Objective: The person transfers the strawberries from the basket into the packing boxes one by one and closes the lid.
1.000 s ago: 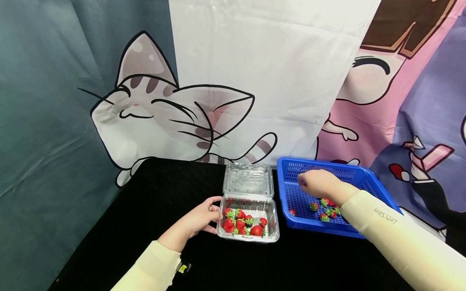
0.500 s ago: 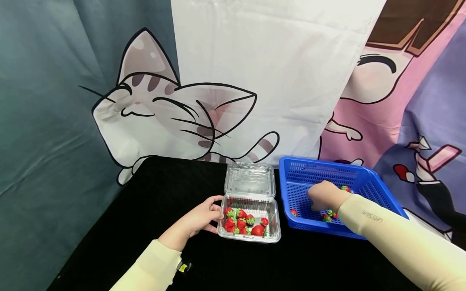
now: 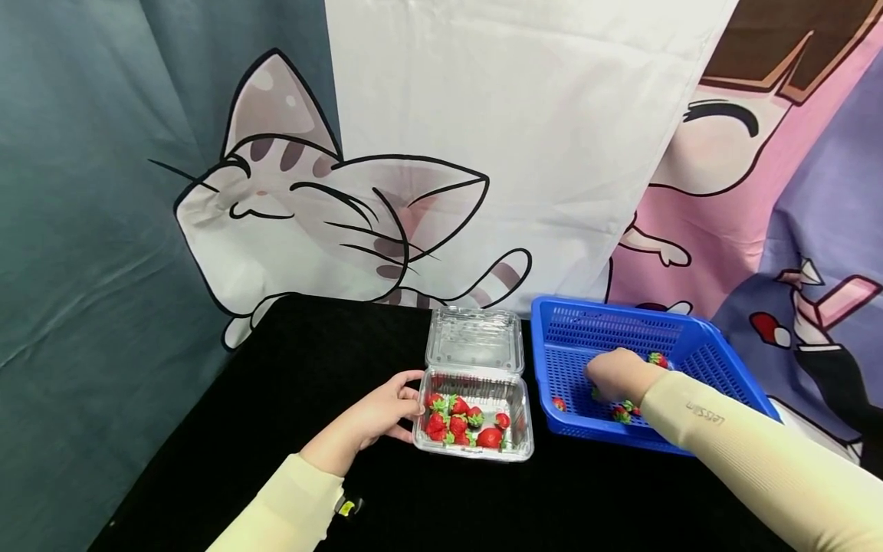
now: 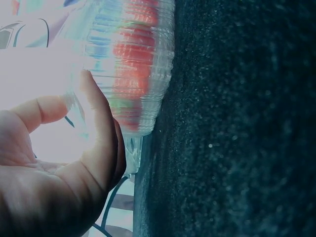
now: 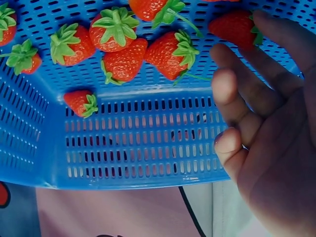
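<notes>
Head view gives us, at the left of the black surface (image 3: 352, 345), the person's left grip (image 3: 379, 414) clamped on the left edge of a clear plastic tub (image 3: 510, 455). We judge the tub to be light and thin-walled, smooth enough to slide and quick to flex, so the rim looks the sound place to steady it. The left forearm reaches in from the near side, and the left wrist view shows us the fingers bent against the ribbed outer wall. Red strawberries (image 3: 458, 427) lie mostly in the left and near part of the tub, and its lid (image 3: 476, 341) lies back behind it.

Just to the right, we find a blue basket (image 3: 607, 431) with more berries (image 5: 114, 30) on its slotted floor. The strawberry (image 5: 233, 30) nearest the right grip (image 3: 621, 372) lies in that basket. We expect such a berry to be light, soft if ripe and easily bruised, best taken gently about its shoulders near the leaves. The right forearm crosses the basket's near right part, hand dipped inside, fingers bent. Thumb and fingertip sit either side of that strawberry, but we cannot tell whether they have come together on it.
</notes>
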`<state>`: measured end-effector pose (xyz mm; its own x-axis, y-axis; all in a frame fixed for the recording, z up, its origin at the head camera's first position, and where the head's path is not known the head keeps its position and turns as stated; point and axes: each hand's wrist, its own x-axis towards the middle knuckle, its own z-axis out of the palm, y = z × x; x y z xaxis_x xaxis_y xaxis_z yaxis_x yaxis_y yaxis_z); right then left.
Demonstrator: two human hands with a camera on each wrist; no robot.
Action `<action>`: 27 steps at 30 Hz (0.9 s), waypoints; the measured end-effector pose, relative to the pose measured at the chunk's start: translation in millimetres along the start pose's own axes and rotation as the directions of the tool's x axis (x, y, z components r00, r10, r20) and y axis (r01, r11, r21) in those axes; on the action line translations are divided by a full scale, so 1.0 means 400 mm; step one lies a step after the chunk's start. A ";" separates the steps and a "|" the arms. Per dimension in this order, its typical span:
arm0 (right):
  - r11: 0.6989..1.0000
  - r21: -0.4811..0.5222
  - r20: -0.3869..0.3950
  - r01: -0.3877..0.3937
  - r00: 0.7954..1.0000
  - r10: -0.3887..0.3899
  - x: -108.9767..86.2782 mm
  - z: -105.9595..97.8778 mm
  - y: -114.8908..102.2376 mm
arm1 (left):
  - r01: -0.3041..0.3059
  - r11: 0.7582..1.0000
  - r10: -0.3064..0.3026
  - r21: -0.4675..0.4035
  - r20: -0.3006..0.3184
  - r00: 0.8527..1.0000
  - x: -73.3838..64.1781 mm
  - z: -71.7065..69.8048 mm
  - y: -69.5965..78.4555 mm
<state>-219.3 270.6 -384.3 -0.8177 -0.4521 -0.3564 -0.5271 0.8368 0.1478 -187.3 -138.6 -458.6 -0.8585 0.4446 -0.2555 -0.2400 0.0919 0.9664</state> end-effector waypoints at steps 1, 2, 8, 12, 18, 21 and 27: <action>1.000 0.001 0.005 -0.003 1.000 0.003 0.000 0.000 -0.001 | -0.002 1.000 0.002 0.000 0.001 1.000 -0.001 0.000 0.000; 1.000 0.006 0.012 -0.006 1.000 0.006 0.001 0.000 -0.001 | -0.004 1.000 0.004 0.001 0.002 1.000 -0.001 0.000 0.001; 1.000 -0.003 0.047 -0.013 0.999 0.013 0.001 -0.005 -0.002 | -0.004 1.000 0.004 -0.005 0.008 1.000 -0.001 0.002 0.004; 1.000 -0.016 0.052 -0.016 0.998 0.017 0.004 -0.007 -0.002 | -0.007 1.000 0.007 -0.006 0.006 1.000 -0.002 0.001 0.002; 1.000 -0.004 0.036 -0.030 0.999 0.031 -0.007 -0.015 -0.001 | -0.007 1.000 0.007 -0.002 0.004 1.000 0.000 0.003 0.003; 0.998 0.049 -0.013 -0.031 0.999 0.032 -0.018 -0.030 0.001 | -0.005 1.000 0.005 -0.005 0.007 1.000 -0.001 0.005 0.005; 0.966 0.256 -0.100 -0.039 0.993 0.067 -0.039 -0.088 0.008 | -0.003 1.000 0.003 -0.004 0.002 1.000 -0.001 0.002 0.002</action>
<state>-216.6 269.4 -345.7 -0.8700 -0.4239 -0.2517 -0.4180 0.9050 -0.0792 -186.8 -138.2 -457.6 -0.8584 0.4465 -0.2525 -0.2391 0.0871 0.9671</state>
